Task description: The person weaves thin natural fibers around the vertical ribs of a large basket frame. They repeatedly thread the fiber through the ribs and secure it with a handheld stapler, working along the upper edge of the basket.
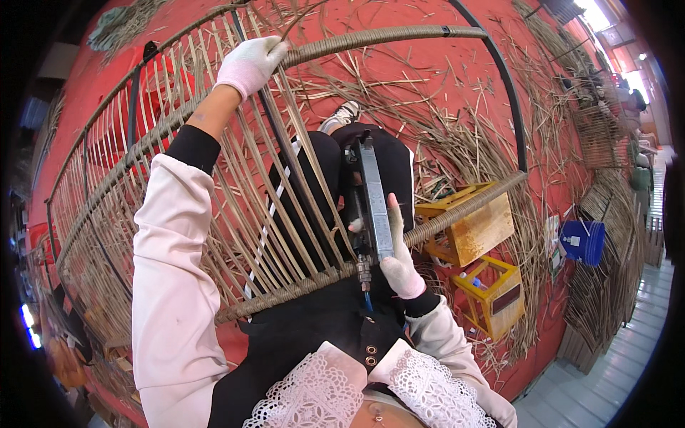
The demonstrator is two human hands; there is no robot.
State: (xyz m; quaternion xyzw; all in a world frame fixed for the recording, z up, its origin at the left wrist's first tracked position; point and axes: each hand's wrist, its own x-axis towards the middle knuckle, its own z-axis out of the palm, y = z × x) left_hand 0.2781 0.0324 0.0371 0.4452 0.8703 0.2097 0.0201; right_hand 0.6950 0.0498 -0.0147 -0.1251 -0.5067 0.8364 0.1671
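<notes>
A long curved metal frame [506, 85], its rails wrapped in tan wicker strand [385, 34], lies across my lap. Thin upright wicker strips [300, 192] run between its rails on the left. My left hand [250, 64], in a white glove, is closed on the far rail where the wrapping stops; a loose strand curves up beside it. My gloved right hand [401, 260] holds a grey and black air staple gun [374, 196] from below, fingertips showing on its left side. The gun lies lengthwise above the near rail, with a blue hose at its near end.
Cut wicker scraps [457, 107] litter the red floor. Two yellow-framed wooden stools [474, 232] stand right of the near rail. Farther right are a blue bucket [582, 242] and a large pile of strips [606, 264]. More woven frames [599, 132] stand at the far right.
</notes>
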